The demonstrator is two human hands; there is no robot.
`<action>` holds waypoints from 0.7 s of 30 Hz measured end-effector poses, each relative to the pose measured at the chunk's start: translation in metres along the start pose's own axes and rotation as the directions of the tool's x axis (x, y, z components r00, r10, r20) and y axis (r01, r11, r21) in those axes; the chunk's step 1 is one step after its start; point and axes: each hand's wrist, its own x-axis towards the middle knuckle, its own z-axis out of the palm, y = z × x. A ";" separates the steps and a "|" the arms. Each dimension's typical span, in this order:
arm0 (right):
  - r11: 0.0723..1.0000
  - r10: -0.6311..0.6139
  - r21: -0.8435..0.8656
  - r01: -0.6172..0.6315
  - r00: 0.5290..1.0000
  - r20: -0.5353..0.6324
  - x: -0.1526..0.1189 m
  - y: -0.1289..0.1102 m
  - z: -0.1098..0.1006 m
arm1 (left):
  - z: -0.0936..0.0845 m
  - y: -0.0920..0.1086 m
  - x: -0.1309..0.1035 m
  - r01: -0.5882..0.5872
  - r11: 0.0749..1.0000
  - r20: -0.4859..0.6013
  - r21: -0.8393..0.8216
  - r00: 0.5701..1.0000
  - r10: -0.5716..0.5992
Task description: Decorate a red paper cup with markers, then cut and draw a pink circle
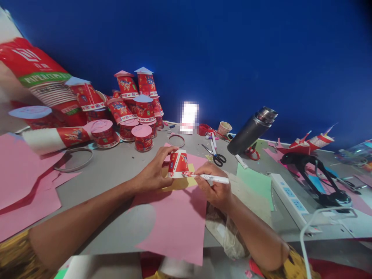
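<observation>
My left hand [154, 172] is closed around the side of a red and white printed paper cup [179, 162], which stands upside down with its wide rim low. A white acrylic marker [214, 178] lies in the closed fingers of my right hand [213, 184]. Its red tip meets the cup, or comes very close, near the white band at the rim. Beneath the cup are a small yellow paper piece [190, 181] and a large pink sheet [180, 221] with a round part cut out of it. My left fingers hide the cup's left side.
Decorated cups [142, 137] with paper tops stand stacked at the back left, beside a bag of paper cups [43, 77]. Black-handled scissors [218, 159], a dark flask [251, 131], green paper [255, 182] and a power strip [287, 197] lie to the right.
</observation>
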 end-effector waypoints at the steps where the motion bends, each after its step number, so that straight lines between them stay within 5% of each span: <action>1: 1.000 -0.006 0.001 0.006 1.000 0.000 0.000 0.000 0.000 | 0.000 0.000 0.000 0.001 1.000 -0.006 0.003 1.000 -0.001; 21: 0.998 -0.041 -0.056 0.041 0.999 -0.006 0.002 -0.001 0.000 | 0.001 0.000 -0.002 0.044 0.998 -0.017 -0.037 0.999 -0.044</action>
